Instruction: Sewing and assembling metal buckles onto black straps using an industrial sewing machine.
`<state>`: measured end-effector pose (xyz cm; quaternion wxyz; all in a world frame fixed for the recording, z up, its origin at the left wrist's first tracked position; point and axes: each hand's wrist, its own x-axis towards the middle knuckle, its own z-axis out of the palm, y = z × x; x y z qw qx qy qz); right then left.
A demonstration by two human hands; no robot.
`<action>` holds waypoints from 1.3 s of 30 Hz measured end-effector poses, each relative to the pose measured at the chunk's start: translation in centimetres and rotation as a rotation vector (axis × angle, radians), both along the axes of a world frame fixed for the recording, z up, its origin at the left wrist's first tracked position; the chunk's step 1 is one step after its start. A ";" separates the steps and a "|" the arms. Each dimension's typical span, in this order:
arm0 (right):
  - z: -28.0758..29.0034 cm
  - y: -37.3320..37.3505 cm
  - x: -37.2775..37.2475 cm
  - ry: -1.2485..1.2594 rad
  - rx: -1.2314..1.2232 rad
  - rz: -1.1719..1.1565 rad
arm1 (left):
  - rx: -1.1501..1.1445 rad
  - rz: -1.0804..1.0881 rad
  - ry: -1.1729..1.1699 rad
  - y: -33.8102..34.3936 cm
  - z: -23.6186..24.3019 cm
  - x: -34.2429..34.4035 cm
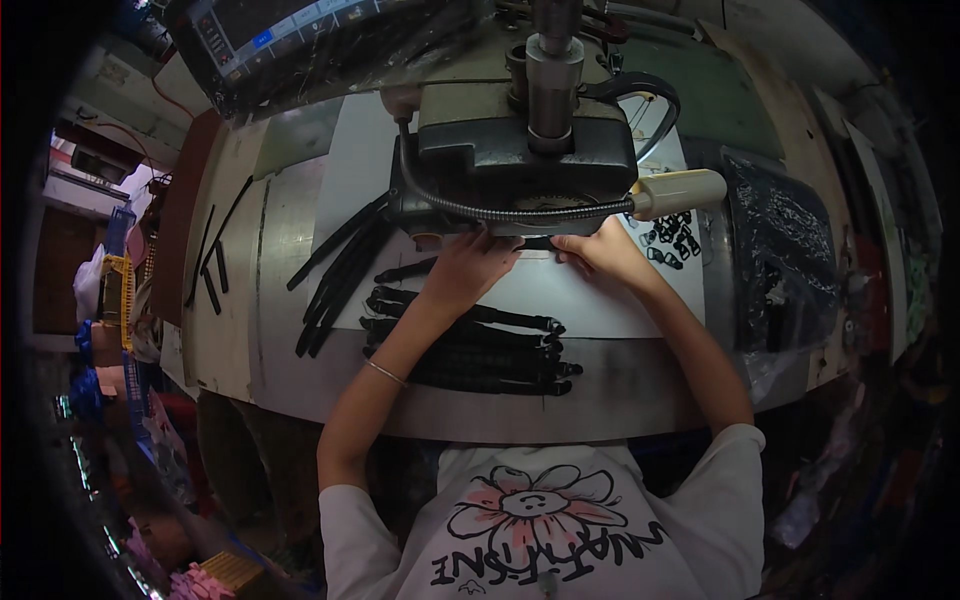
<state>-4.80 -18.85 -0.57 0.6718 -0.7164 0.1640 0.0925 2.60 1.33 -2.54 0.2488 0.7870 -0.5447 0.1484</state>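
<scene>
Under the front of a dark machine head [515,175], both my hands hold a short black strap [538,243]. My left hand [470,270] is closed at its left end, with the fingertips partly hidden below the machine. From the other side my right hand [600,250] pinches it between thumb and fingers. A stack of black straps [470,362] lies on the table in front of my forearms. More long black strips [345,275] fan out left of the machine. Small black pieces, apparently buckles [672,240], are scattered just right of my right hand.
A flexible metal hose runs across the machine's front to a cream lamp [680,194] on the right. Beyond it lies a clear plastic bag [780,250] with dark contents. Thin black strips [210,265] rest at the far left. A screen [265,40] stands at the back left.
</scene>
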 end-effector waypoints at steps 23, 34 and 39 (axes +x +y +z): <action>0.5 0.2 0.9 -0.291 -0.686 0.036 | 0.246 -0.040 -0.360 -0.2 -1.0 0.9; 1.7 0.4 1.5 -0.095 -0.075 0.051 | 0.175 -0.009 -0.190 0.7 -1.3 1.0; 1.5 0.6 1.2 -0.020 -0.142 0.017 | 0.148 -0.022 -0.161 0.5 -1.4 1.1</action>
